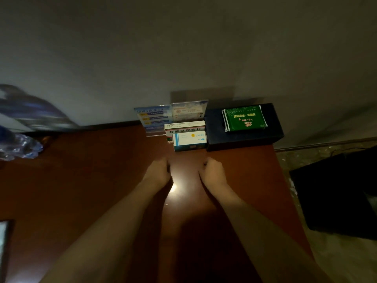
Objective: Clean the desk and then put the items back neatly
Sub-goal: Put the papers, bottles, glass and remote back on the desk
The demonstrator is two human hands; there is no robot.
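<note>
Two medicine boxes stand at the back of the reddish-brown desk (102,180): a white and red box (184,127) behind a white and blue box (189,140). Behind them leans a clear sign holder (163,116) with blue cards. To their right sits a dark blue box (244,137) with a green packet (243,118) lying on top. My left hand (159,170) and my right hand (212,169) hover just in front of the medicine boxes, fingers curled in, holding nothing.
A blurred blue and white object (30,111) and a crumpled clear plastic bag (20,149) lie at the desk's far left. A framed item (5,242) pokes in at the lower left. A black bin (336,193) stands on the floor right of the desk. The wall (183,48) is behind.
</note>
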